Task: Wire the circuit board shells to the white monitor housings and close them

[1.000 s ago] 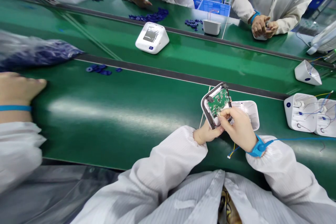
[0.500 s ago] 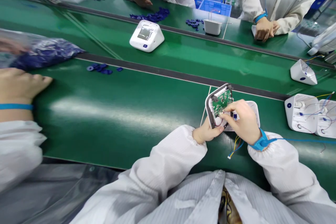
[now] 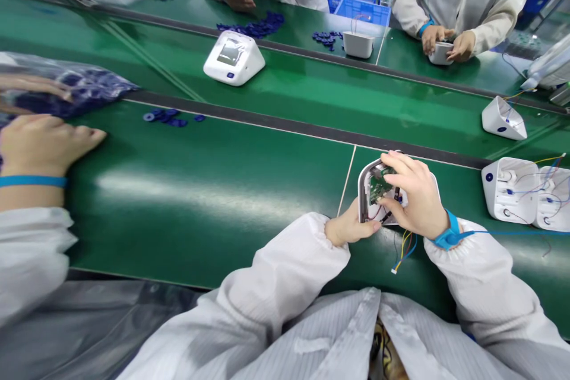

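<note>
My left hand (image 3: 350,227) is closed on the lower left edge of a white device cover (image 3: 361,190), which is tilted up with its inside toward me. A green circuit board (image 3: 378,186) sits in that cover. My right hand (image 3: 416,197), in a blue wrist strap, grips the cover too: its fingers reach over the top edge and its thumb is low by the board. Behind the right hand is a white housing (image 3: 436,184), mostly hidden. Coloured wires with a white plug (image 3: 394,271) hang below the hands onto the green bench.
Two open white housings (image 3: 510,202) with wires stand at the right. On the belt are a white monitor (image 3: 234,59) and another housing (image 3: 503,119). Blue rings (image 3: 164,117) lie left. A neighbour's hand (image 3: 42,145) is by a bag of blue parts (image 3: 84,92); co-workers sit opposite.
My right hand's fingers have moved from the board up over the cover's top edge. The cover has shifted slightly right. The belt monitor has moved left, and the neighbour's hand has moved right.
</note>
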Available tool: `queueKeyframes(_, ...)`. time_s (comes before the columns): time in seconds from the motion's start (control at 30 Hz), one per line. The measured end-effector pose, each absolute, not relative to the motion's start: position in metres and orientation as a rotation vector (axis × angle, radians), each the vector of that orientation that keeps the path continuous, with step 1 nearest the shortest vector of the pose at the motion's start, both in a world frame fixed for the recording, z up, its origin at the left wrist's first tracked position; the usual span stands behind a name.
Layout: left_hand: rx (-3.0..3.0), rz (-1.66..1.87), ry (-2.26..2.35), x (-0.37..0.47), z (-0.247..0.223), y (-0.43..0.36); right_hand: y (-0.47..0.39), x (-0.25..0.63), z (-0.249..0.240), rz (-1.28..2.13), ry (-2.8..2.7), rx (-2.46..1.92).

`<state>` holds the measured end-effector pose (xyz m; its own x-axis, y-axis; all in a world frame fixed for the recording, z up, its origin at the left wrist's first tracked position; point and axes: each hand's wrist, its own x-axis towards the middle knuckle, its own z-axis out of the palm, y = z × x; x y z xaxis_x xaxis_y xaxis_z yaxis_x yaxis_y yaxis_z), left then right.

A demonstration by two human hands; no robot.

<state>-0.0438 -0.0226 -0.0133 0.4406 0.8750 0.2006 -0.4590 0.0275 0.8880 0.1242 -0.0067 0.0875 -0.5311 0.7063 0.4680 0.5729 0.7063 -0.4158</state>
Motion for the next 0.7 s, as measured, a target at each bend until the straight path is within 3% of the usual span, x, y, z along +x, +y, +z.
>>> queueKeyframes(0.17, 0.989, 1.046, 0.46, -0.044, -0.019, -0.023, -0.01, 0.125, 0.085, 0.233, -2.253, -1.005)
queueKeyframes(0.33, 0.89, 1.064, 0.436, -0.045, -0.018, -0.022, -0.015, 0.117, 0.079, 0.252, -2.591, -0.844)
queueKeyframes(0.57, 0.847, 1.046, 0.552, -0.046, -0.013, -0.021, -0.023, 0.128, 0.094, 0.066, -2.613, -1.278)
queueKeyframes(0.7, 0.781, 1.063, 0.603, -0.044, -0.009, -0.02, -0.048, 0.15, 0.107, 0.199, -2.861, -1.278)
